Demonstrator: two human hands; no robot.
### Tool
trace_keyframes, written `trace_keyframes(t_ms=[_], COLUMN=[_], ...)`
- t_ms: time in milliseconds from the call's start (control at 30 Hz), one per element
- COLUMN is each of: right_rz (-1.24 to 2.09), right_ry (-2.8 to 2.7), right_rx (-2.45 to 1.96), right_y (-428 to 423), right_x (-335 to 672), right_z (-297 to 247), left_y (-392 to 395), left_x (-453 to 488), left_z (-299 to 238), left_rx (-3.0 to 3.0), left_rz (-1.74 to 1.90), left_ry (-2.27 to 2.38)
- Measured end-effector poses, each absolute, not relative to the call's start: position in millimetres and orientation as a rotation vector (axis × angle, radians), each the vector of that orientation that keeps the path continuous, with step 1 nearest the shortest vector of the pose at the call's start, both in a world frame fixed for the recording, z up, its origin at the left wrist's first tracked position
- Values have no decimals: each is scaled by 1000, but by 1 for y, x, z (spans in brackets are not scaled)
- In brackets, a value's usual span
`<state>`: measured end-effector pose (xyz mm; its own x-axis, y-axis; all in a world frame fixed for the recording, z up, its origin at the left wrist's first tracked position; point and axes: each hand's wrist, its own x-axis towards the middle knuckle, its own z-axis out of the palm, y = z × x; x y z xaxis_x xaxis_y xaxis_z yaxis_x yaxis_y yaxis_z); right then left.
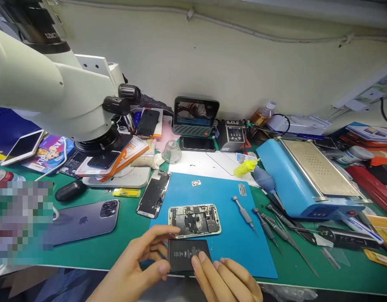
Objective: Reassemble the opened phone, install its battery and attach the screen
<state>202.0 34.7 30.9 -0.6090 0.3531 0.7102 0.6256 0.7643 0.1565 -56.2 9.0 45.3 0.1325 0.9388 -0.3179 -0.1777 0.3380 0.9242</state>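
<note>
A flat black phone battery [183, 256] with small white print is held up between my hands, just in front of the opened phone. My left hand [143, 260] grips its left end, thumb near the lower corner and forefinger reaching over toward the phone. My right hand [226, 277] has its fingers closed on the battery's right part. Behind it the opened phone body [196, 220] lies on the blue mat [246, 260], its circuit boards and coil area exposed. A detached phone screen [154, 193] lies to the left, and a small SIM tray [196, 183] sits farther back.
Several screwdrivers [245, 213] and tweezers lie to the right, near a blue heating plate machine [287, 180]. A purple phone [86, 220] and a black mouse [70, 191] are at left. A microscope [83, 92] overhangs the back left. A display device [196, 115] stands against the wall.
</note>
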Motion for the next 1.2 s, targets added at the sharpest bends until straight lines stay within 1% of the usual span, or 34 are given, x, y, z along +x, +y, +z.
trace_keyframes(t_ms=[67,133,300,400,500,667,767,900,1200], right_rz=[-473,-400,11,138,199,298,353,370,372], right_ry=[-2392,-2348,-2323,-2379,-2369,-2345,-2385,-2436,-2481], right_rx=[-665,-615,-760,-752,-771,-863,-867,-855,-875], right_y=[44,55,77,82,88,108,119,126,128], right_x=[202,203,204,207,210,216,217,214,215], right_z=[39,46,55,54,51,45,44,42,39], left_y=[12,16,23,27,31,35,39,43,46], left_x=[-57,-56,-51,-51,-54,-65,-69,-67,-60], left_z=[43,40,38,38,38,33,26,20,13], left_rx=[809,752,674,698,856,1496,1797,1855,1836], left_rz=[902,892,922,921,855,917,919,883,842], left_ry=[1112,1114,1103,1118,1196,1645,1618,1520,1509])
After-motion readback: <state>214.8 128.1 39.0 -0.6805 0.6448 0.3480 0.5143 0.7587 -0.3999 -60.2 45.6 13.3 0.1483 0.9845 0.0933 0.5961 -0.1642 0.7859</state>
